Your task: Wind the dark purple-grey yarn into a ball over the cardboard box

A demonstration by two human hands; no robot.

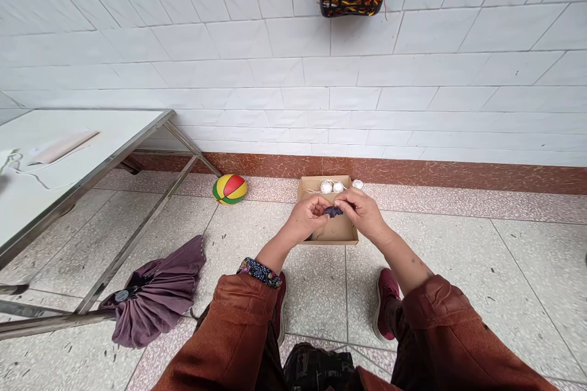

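My left hand and my right hand meet above a shallow cardboard box on the floor. Between their fingertips is a small, dark purple, bunched piece that looks knitted or crocheted, though it is too small to be sure. Both hands pinch it, one from each side. Any needle or hook is hidden by the fingers. Two white balls of yarn lie at the box's back edge, and another white ball is just outside its back right corner. White strands run near the left hand.
A multicoloured ball rests on the floor to the left. Further left, a metal-framed table holds a pinkish item, with a folded purple umbrella beside its leg. A black basket hangs on the tiled wall.
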